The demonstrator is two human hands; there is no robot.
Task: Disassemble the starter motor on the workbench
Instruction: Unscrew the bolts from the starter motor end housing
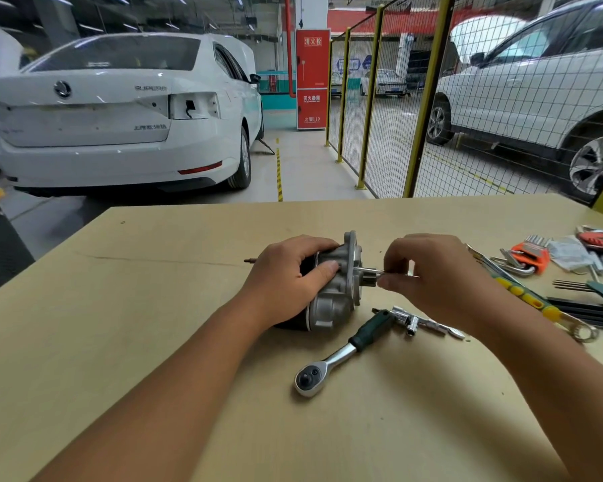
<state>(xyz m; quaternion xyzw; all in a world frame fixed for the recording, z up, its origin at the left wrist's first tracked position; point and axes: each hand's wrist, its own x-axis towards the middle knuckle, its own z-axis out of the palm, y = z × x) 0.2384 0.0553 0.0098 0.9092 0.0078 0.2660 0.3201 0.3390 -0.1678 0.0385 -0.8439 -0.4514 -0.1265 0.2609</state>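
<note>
The starter motor (pixel 335 300) lies on its side in the middle of the workbench (pixel 154 325), its silver cast housing toward the right and its black body under my left hand. My left hand (pixel 293 276) grips the motor from above, thumb across the housing. My right hand (pixel 429 273) pinches a thin metal rod (pixel 369 271) that sticks out of the housing's right face. A small dark stud (pixel 249 261) pokes out beyond the motor's left end.
A ratchet wrench (pixel 345 353) with a green grip lies just in front of the motor, next to a chrome socket piece (pixel 409 321). Hex key sets (pixel 529 257), a yellow-marked spanner (pixel 536 302) and green-handled keys (pixel 599 297) crowd the right side. Behind the bench stand a white car and a wire fence.
</note>
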